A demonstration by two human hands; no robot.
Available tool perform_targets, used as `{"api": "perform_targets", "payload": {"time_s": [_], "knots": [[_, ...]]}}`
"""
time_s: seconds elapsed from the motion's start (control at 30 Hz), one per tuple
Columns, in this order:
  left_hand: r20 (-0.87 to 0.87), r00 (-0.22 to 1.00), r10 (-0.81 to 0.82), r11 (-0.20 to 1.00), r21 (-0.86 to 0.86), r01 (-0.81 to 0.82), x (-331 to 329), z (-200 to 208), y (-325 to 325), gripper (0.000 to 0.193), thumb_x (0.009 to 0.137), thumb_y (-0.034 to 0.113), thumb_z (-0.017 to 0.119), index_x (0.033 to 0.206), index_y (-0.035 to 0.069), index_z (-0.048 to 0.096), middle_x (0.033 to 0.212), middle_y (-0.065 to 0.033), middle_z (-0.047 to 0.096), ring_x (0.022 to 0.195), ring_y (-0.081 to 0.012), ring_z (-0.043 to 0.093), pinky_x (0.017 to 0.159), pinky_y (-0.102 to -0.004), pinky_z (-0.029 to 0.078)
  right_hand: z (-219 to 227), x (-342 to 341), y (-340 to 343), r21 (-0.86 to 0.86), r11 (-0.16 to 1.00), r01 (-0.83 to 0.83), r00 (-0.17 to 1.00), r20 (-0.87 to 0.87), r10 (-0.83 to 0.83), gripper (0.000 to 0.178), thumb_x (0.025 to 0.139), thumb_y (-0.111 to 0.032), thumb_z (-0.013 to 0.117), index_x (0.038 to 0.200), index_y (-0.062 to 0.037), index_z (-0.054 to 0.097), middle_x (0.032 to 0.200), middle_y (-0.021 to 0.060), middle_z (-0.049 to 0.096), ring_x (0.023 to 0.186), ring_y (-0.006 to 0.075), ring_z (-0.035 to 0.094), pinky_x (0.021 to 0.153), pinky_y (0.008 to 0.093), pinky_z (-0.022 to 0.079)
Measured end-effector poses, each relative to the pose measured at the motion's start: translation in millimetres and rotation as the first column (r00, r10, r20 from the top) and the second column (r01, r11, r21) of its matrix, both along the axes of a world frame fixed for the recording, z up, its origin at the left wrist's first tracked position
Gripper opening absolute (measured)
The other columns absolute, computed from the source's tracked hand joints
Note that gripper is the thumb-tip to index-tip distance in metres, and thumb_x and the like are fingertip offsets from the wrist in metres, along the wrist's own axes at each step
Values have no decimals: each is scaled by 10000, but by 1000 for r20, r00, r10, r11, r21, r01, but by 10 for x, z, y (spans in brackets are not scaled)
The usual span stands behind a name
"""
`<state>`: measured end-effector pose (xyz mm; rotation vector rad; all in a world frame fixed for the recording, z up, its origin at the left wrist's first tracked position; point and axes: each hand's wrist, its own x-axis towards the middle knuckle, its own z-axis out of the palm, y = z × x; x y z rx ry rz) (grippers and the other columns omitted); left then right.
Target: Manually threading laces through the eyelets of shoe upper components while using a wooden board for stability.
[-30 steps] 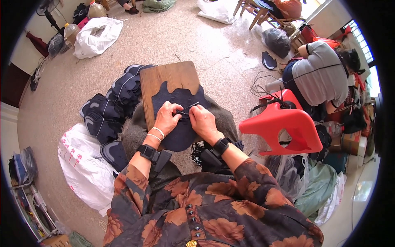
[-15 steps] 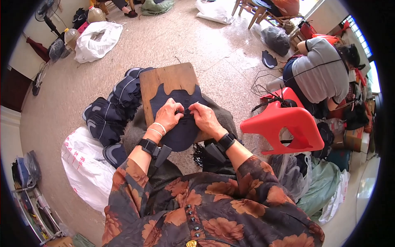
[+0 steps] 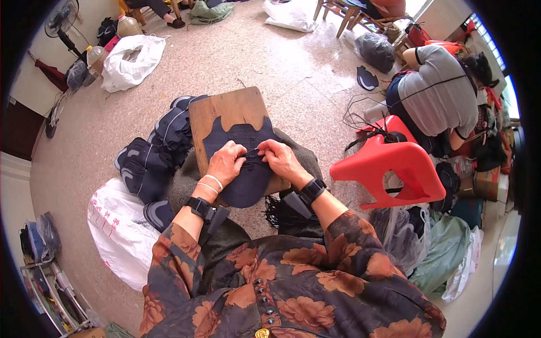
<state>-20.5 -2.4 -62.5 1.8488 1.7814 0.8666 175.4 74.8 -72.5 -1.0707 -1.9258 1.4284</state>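
Observation:
A dark navy fabric shoe upper (image 3: pixel 245 190), with a notched far edge and a rounded near end, lies flat on a wooden board (image 3: pixel 228 105) across my lap. My left hand (image 3: pixel 224 163) rests on its left side, fingertips pinched at a row of thin black strands across the middle. From the right, my right hand (image 3: pixel 283 160) pinches a thin black strand between thumb and forefinger. The fingertips of both hands are close together, a small gap apart. Fingers partly hide the strands.
Bundles of tied dark shoe uppers (image 3: pixel 147 166) and a white sack (image 3: pixel 121 231) lie to my left. On the right stands a red plastic stool (image 3: pixel 389 163) with black laces on it. Beyond it another person (image 3: pixel 437 93) bends over. Black laces (image 3: pixel 274 213) hang by my knee.
My left hand has shifted slightly down and left, with its fingertips lower on the upper. The right hand stays nearly in place, still pinching. The whole view has shifted a little.

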Motion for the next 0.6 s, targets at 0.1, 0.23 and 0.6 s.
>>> {"api": "perform_targets", "payload": {"time_s": [0.1, 0.23, 0.6], "knots": [[-131, 991, -33, 997, 62, 41, 10, -22, 35, 79, 850, 96, 700, 910, 59, 664, 891, -111, 603, 828, -323, 659, 723, -415, 534, -35, -12, -14, 53, 999, -1, 1000, -25, 3, 224, 935, -32, 460, 1047, 20, 647, 890, 158, 722, 838, 257, 708, 775, 360, 556], [-268, 962, -60, 989, 115, 94, 68, -73, 63, 52, 864, 105, 681, 897, 73, 657, 906, -99, 593, 795, -322, 666, 682, -417, 552, -41, -14, 0, 53, 999, 2, 1000, -11, -1, 230, 925, -23, 460, 1050, 24, 647, 886, 162, 723, 846, 272, 710, 783, 365, 554], [-625, 781, -3, 1000, -19, -11, 75, 75, 76, 137, 818, 92, 688, 909, 39, 600, 1008, -151, 596, 742, -336, 715, 636, -412, 593, 5, 24, -14, 29, 1000, 12, 1000, -20, -11, 221, 939, -47, 477, 1069, 24, 641, 889, 149, 723, 819, 236, 710, 763, 349, 562]]}}
